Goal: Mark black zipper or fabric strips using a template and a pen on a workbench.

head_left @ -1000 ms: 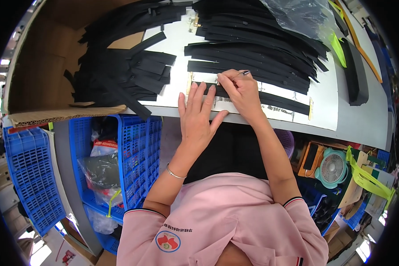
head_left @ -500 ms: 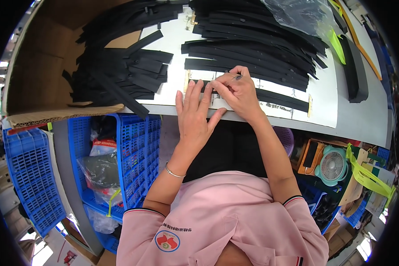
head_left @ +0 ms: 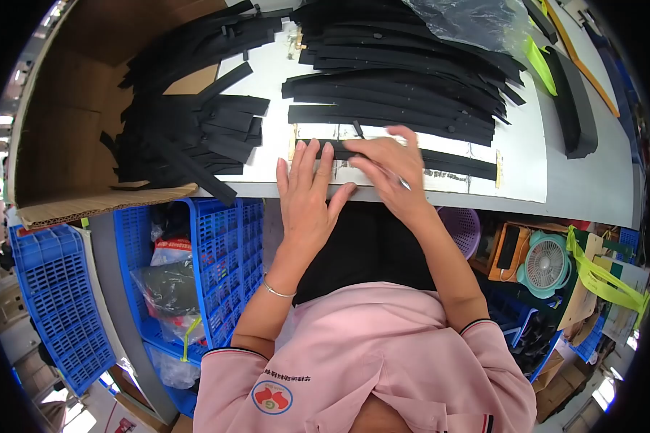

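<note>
A narrow black fabric strip lies across the white board near the table's front edge. My left hand is open, its fingertips laid flat on the strip's left part. My right hand is closed just to the right, its fingertips bent down at the strip. A slim pen-like tool shows pale beneath this hand; its exact kind is unclear. Beyond the fingers a short dark piece stands out, perhaps the same tool's other end. Further rows of black strips lie behind.
More black strips are heaped by an open cardboard box on the left. Clear plastic and a long black block lie at the back right. Below the table are a blue crate and a small fan.
My right hand has turned and shifted slightly, uncovering the pale end of the tool. My left hand stays flat on the strip. The whole view has shifted a little.
</note>
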Demonstrator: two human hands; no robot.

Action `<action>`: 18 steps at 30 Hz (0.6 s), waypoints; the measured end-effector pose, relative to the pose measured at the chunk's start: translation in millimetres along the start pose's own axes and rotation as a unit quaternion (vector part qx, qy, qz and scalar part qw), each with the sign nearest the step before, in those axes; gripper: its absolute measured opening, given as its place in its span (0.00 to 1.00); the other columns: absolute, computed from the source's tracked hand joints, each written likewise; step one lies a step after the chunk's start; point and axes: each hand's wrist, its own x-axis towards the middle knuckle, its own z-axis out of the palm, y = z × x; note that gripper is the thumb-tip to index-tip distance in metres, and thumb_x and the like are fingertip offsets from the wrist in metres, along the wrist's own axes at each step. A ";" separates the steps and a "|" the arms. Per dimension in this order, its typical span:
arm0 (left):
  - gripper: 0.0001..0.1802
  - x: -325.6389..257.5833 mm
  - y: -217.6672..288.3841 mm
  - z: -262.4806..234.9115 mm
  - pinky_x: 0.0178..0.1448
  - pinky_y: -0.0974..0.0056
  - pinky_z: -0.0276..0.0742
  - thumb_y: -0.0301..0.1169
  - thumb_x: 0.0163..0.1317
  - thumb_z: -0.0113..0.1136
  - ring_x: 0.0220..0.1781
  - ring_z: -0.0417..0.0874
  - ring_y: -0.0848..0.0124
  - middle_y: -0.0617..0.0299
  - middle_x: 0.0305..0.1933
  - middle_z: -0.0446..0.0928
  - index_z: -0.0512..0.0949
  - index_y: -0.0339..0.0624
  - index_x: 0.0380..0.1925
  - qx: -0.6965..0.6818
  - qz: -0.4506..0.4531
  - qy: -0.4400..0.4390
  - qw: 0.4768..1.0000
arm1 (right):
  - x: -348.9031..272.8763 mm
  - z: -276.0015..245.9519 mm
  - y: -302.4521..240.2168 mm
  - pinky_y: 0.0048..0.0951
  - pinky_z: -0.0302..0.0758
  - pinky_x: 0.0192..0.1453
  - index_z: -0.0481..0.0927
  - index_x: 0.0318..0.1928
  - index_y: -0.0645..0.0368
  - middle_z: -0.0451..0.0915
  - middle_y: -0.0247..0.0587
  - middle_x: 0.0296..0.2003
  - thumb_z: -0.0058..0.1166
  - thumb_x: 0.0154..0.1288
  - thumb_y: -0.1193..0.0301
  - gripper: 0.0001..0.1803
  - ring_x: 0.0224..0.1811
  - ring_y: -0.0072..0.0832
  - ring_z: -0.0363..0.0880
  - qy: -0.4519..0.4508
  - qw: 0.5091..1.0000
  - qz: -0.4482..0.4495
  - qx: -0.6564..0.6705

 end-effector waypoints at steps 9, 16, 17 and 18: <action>0.36 42.6 -1.7 -5.7 0.82 0.30 0.42 0.49 0.71 0.64 0.83 0.58 0.43 0.42 0.78 0.63 0.71 0.52 0.75 0.044 0.054 -0.047 0.996 | -31.3 -86.6 52.2 0.61 0.46 0.84 0.78 0.69 0.42 0.74 0.36 0.73 0.59 0.68 0.80 0.31 0.78 0.35 0.69 -0.067 0.929 0.033 -0.361; 0.34 144.3 -14.9 46.9 0.78 0.24 0.47 0.56 0.73 0.59 0.80 0.63 0.39 0.36 0.75 0.68 0.75 0.49 0.71 0.066 0.139 0.026 0.988 | 30.0 -115.7 129.9 0.52 0.44 0.85 0.76 0.66 0.44 0.66 0.28 0.78 0.62 0.71 0.68 0.24 0.82 0.26 0.59 -0.099 0.896 -0.033 -0.432; 0.34 158.1 -15.2 52.4 0.78 0.24 0.47 0.57 0.73 0.57 0.80 0.64 0.39 0.36 0.74 0.68 0.75 0.49 0.71 0.068 0.140 0.030 0.987 | 40.0 -116.9 138.7 0.51 0.46 0.85 0.75 0.66 0.43 0.66 0.28 0.78 0.62 0.71 0.67 0.25 0.82 0.26 0.59 -0.089 0.894 -0.049 -0.436; 0.36 173.5 -16.1 56.9 0.78 0.24 0.44 0.59 0.73 0.55 0.80 0.62 0.40 0.34 0.74 0.68 0.75 0.48 0.71 0.067 0.135 0.020 0.988 | 50.4 -117.1 147.1 0.51 0.49 0.84 0.74 0.68 0.41 0.68 0.27 0.77 0.62 0.72 0.67 0.26 0.81 0.27 0.61 -0.077 0.899 -0.049 -0.428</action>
